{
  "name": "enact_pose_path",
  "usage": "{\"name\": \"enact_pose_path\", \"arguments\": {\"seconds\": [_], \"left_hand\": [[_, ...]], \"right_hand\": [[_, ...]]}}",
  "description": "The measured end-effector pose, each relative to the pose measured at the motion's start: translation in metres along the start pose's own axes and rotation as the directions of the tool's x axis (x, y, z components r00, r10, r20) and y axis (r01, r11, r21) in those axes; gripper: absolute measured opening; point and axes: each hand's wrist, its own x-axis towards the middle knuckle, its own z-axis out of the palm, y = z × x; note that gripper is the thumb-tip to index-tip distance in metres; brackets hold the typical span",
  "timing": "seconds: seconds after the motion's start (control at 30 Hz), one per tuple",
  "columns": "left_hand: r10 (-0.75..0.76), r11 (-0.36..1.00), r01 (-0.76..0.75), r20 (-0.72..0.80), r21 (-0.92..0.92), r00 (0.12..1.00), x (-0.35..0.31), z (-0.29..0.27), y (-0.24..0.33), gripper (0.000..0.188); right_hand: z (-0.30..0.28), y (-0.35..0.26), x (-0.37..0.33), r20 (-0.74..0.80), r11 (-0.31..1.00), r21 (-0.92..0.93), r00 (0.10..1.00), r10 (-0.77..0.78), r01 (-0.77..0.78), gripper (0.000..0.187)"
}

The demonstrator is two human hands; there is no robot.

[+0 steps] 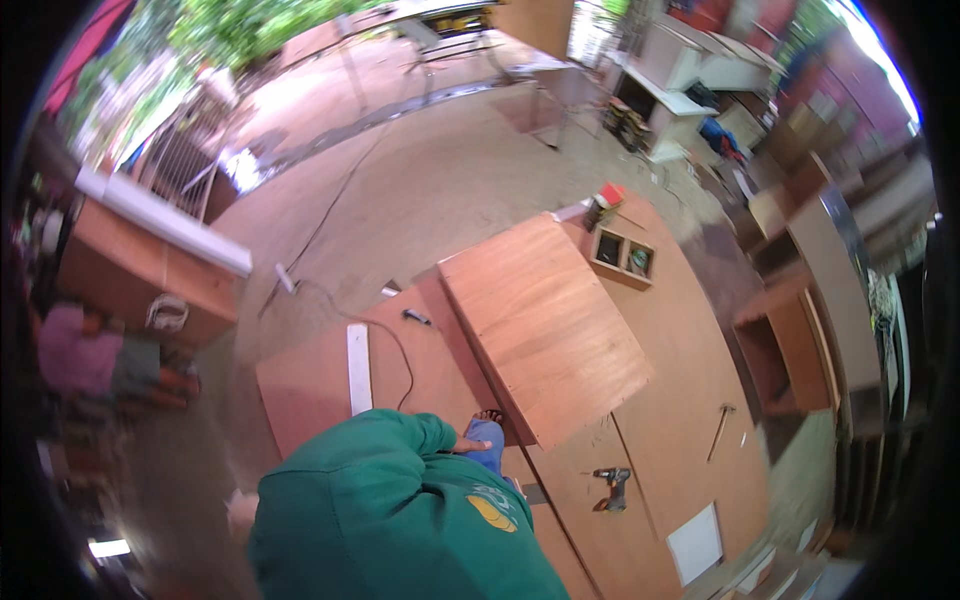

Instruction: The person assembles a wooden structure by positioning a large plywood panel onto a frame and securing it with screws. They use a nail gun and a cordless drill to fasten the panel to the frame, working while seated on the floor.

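My left arm, in a green sleeve, bends across in front of me. The left hand lies on the knee of my blue trousers, its fingers stretched out and nothing visible in them. Bare toes show just beyond the knee, beside a flat wooden box-like panel piece. This piece rests on large brown boards. My right hand cannot be made out; my green top hides much of that area. To the right, a cordless drill lies on the boards, with a hammer farther right.
A two-compartment wooden tray holds small items at the far edge. A dark-handled tool, a white strip and a cable lie to the left. A person sits near a brown cabinet. Open cabinets stand right.
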Motion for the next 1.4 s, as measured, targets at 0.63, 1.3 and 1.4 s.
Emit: {"name": "enact_pose_path", "arguments": {"seconds": [0.63, 1.3, 1.4], "left_hand": [[0.021, 0.786, -0.114, -0.158, -0.607, 0.987, -0.1, 0.146, -0.011, 0.135], [0.08, 0.996, -0.074, 0.114, -0.058, 0.99, 0.003, 0.096, 0.027, 0.126], [0.086, 0.994, -0.07, 0.188, -0.089, 0.978, -0.015, 0.073, 0.051, 0.126]], "right_hand": [[-0.116, -0.159, 0.097, 0.35, 0.948, -0.317, 0.924, 0.152, -0.036, 0.029], [-0.148, 0.169, -0.024, -0.057, 0.982, -0.185, 0.998, -0.035, 0.024, 0.038], [-0.11, 0.194, -0.049, -0.085, 0.981, -0.113, 0.985, 0.148, -0.157, 0.044]]}}
